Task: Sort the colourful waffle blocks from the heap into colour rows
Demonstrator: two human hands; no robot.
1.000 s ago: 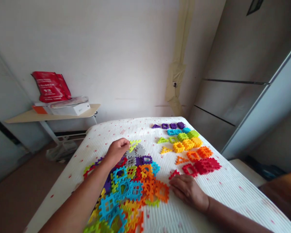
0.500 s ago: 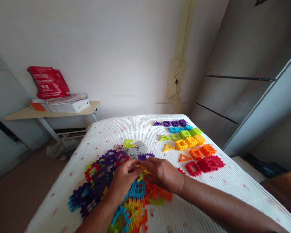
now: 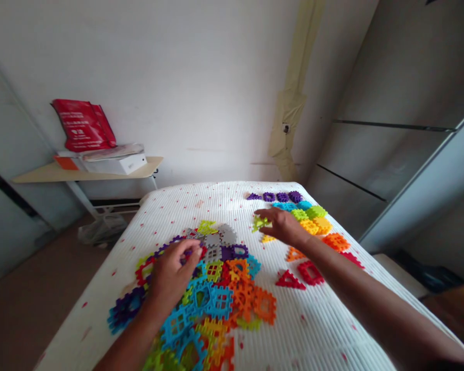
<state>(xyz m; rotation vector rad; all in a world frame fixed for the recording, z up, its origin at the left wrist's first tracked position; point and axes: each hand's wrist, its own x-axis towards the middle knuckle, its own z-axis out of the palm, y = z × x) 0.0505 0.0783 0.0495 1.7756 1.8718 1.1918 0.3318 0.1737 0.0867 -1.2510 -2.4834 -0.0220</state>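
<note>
My right hand [image 3: 284, 225] reaches over the sorted rows, thumb and fingers around a lime-green triangular interlocking piece [image 3: 260, 223]. Part of the green row is hidden behind this hand. My left hand [image 3: 176, 265] hovers over the left side of a mixed pile, fingers curved with a gap to the thumb and nothing seen between them. In that pile lie blue window-like squares [image 3: 220, 301], orange pieces [image 3: 265, 305], grey pieces [image 3: 227, 234] and purple gears [image 3: 127, 308]. A red triangle [image 3: 290, 280] and a red square frame [image 3: 310, 272] lie below my right forearm.
Purple pieces [image 3: 282, 197] form the farthest row, with blue, green, yellow, orange and red nearer. Everything lies on a white ribbed cover [image 3: 201, 198]. A side table [image 3: 42, 176] at the left holds a red bag [image 3: 83, 126] and boxes. A grey cabinet [image 3: 375, 149] stands right.
My right hand has left the pile and moved forward and right to the green row. My left hand has drawn back left, and its fingers have parted from the right hand's.
</note>
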